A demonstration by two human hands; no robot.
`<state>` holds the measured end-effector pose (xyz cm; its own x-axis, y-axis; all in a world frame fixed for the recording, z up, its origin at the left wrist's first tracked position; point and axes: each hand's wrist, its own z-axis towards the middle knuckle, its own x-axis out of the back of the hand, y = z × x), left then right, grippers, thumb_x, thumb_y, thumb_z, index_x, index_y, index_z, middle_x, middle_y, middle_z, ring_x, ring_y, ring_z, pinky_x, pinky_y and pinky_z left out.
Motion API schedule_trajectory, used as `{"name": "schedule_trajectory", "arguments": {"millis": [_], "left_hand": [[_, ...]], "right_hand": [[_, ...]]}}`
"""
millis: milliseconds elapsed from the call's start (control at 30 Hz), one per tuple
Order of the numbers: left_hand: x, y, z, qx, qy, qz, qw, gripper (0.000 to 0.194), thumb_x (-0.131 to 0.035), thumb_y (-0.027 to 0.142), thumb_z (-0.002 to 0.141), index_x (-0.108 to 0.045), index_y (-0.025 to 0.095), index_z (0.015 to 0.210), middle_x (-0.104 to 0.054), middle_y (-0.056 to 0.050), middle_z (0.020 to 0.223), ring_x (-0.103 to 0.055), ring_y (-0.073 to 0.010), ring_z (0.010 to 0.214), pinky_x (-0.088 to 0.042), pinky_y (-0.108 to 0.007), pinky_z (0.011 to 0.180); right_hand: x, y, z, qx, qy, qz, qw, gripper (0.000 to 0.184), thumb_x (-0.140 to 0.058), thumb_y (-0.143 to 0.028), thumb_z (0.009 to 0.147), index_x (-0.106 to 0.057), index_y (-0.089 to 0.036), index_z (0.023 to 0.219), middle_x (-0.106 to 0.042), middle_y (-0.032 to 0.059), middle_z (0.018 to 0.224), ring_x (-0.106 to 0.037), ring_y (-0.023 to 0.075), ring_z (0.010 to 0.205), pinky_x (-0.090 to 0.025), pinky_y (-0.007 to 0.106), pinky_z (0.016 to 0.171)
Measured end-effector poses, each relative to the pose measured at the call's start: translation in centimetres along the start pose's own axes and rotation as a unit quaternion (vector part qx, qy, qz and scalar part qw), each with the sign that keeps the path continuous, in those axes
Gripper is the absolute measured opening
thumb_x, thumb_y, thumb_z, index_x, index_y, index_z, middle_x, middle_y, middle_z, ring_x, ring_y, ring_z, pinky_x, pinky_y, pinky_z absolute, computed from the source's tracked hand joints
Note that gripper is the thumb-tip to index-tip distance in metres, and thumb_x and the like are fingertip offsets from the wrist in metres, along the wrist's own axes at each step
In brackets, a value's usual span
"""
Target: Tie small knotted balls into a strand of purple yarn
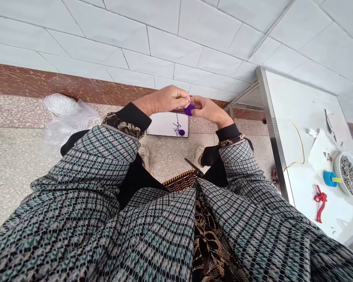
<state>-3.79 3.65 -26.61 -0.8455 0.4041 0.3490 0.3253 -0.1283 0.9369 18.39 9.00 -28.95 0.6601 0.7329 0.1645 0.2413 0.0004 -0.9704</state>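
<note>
Between my two hands is a small bundle of purple yarn (pixel 188 109). My left hand (pixel 174 98) pinches its upper left side, thumb and fingers pressed together. From the right, my right hand (pixel 206 109) grips the same bundle with bent fingers. A purple strand hangs below toward a white box or board (pixel 161 123) on the floor. There a small purple yarn ball (pixel 181 132) and some loose purple strands lie at its right end.
A white yarn ball (pixel 60 103) and a clear plastic bag (pixel 73 123) lie on the floor at left. A woven basket (pixel 181 181) is by my lap. The white table (pixel 300 184) at right bears red cord (pixel 320 203), a blue cup-like item (pixel 329 179) and a bowl (pixel 341 172) of small pieces.
</note>
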Motion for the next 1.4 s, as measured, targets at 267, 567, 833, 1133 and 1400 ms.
{"name": "schedule_trajectory", "arguments": {"millis": [267, 567, 833, 1133, 1400], "left_hand": [[-0.2, -1.0, 0.3, 0.018, -0.026, -0.067, 0.997, 0.021, -0.064, 0.008, 0.085, -0.067, 0.017, 0.066, -0.054, -0.001, 0.060, -0.045, -0.0101, 0.055, -0.034, -0.025, 0.058], [1.1, -1.0, -0.3, 0.028, -0.025, -0.116, 0.992, 0.023, -0.075, 0.014, 0.084, -0.065, 0.014, 0.064, -0.050, -0.001, 0.059, -0.047, -0.0089, 0.055, -0.037, -0.024, 0.058], [-0.5, -0.9, -0.3, 0.008, -0.078, -0.130, 0.988, 0.020, -0.078, 0.018, 0.083, -0.069, 0.015, 0.064, -0.056, -0.004, 0.062, -0.048, -0.0102, 0.053, -0.041, -0.026, 0.056], [0.4, -0.8, -0.8, 0.015, -0.007, -0.180, 0.984, 0.020, -0.077, 0.014, 0.083, -0.067, 0.012, 0.066, -0.051, -0.004, 0.063, -0.053, -0.0105, 0.058, -0.041, -0.027, 0.060], [0.7, -1.4, -0.5, 0.026, 0.054, -0.282, 0.958, 0.023, -0.072, 0.014, 0.091, -0.068, 0.012, 0.069, -0.048, 0.000, 0.060, -0.036, -0.0038, 0.049, -0.041, -0.027, 0.060]], "right_hand": [[1.5, -0.6, 0.1, 0.143, 0.218, 0.082, 0.962, 0.040, -0.065, -0.057, 0.097, -0.056, -0.023, 0.116, -0.065, 0.0076, 0.114, -0.067, 0.0189, 0.103, -0.063, 0.040, 0.109], [1.7, -0.9, -1.7, 0.066, -0.112, 0.046, 0.990, 0.063, -0.097, -0.044, 0.067, -0.059, -0.020, 0.112, -0.070, 0.0071, 0.111, -0.067, 0.0141, 0.084, -0.063, 0.027, 0.071], [2.2, -0.7, 0.0, 0.171, 0.281, 0.121, 0.937, 0.055, -0.077, -0.062, 0.088, -0.052, -0.028, 0.122, -0.063, 0.0077, 0.116, -0.069, 0.0226, 0.106, -0.064, 0.045, 0.105], [0.3, -0.9, -1.1, -0.007, -0.146, -0.165, 0.975, 0.032, -0.083, -0.021, 0.078, -0.062, -0.017, 0.102, -0.065, 0.0007, 0.093, -0.057, 0.0134, 0.085, -0.056, 0.027, 0.083], [3.5, 0.5, -2.5, 0.154, -0.036, 0.165, 0.974, 0.084, -0.097, -0.076, 0.053, -0.056, -0.024, 0.106, -0.060, 0.0040, 0.097, -0.063, 0.0172, 0.078, -0.060, 0.030, 0.062]]}}
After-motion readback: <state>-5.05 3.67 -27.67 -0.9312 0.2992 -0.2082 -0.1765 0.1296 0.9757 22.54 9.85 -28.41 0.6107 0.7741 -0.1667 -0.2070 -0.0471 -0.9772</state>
